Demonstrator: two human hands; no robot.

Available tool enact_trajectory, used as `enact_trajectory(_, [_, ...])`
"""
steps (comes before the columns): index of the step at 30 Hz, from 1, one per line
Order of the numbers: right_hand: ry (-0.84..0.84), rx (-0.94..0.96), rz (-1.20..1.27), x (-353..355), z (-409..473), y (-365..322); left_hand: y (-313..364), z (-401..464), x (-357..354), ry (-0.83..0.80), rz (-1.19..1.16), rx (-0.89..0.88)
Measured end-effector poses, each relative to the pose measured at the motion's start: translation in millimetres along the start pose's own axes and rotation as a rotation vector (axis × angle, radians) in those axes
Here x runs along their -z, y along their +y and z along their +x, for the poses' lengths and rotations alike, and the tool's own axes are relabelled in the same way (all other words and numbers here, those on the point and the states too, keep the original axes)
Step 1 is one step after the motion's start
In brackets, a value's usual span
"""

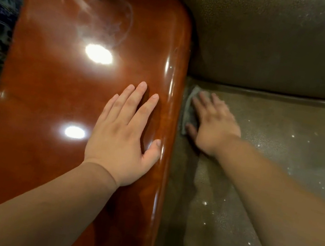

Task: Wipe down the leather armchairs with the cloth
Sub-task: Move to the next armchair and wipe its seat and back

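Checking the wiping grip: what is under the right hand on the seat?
A grey cloth lies under the right hand, on the brown leather seat cushion. Only its left edge shows; the hand covers the rest.

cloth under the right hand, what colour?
Grey; the cloth shows beside the right hand in the head view.

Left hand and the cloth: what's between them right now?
In the head view, only the glossy rounded edge of the wooden armrest separates the left hand from the cloth under the right hand.

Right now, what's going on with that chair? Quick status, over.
Left hand flat on glossy wooden armrest. Right hand pressing grey cloth onto leather seat, by the armrest. White specks on the seat. Nothing blocking.
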State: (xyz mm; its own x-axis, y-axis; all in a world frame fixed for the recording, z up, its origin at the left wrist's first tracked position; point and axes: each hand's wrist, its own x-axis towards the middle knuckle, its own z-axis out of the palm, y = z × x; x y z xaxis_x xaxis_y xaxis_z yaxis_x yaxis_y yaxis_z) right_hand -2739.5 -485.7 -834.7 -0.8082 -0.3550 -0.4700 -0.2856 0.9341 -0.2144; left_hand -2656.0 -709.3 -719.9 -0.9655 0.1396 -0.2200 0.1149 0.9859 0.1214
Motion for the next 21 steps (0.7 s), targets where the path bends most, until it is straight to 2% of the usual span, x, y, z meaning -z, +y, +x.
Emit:
enact_trajectory(3, [0.045, -0.050, 0.016, -6.7, -10.2, -10.8, 0.8, 0.3, -0.2, 0.002, 0.012, 0.003])
enact_trajectory(6, [0.075, 0.060, -0.019, -34.2, -76.3, -28.6, 2.0, -0.3, 1.3, 0.016, 0.013, 0.010])
enact_trajectory(10, [-0.033, 0.194, -0.138, -46.5, -108.8, -17.7, 3.5, 0.5, 1.5, 0.044, 0.006, 0.011])
enact_trajectory(12, [-0.031, 0.136, -0.160, -31.0, -83.3, -15.4, 3.8, -0.1, 2.5, 0.038, 0.009, 0.011])
enact_trajectory(16, [0.008, -0.117, -0.149, -11.4, -29.2, -26.7, 3.4, -1.2, 2.4, 0.038, 0.010, 0.015])
enact_trajectory(18, [0.024, -0.078, -0.087, -22.8, -44.9, -34.3, 3.7, -1.1, 1.3, 0.051, 0.017, 0.014])
enact_trajectory(21, [0.007, 0.088, -0.069, -56.6, -122.2, -50.2, 4.2, -2.5, 1.1, 0.068, 0.006, 0.013])
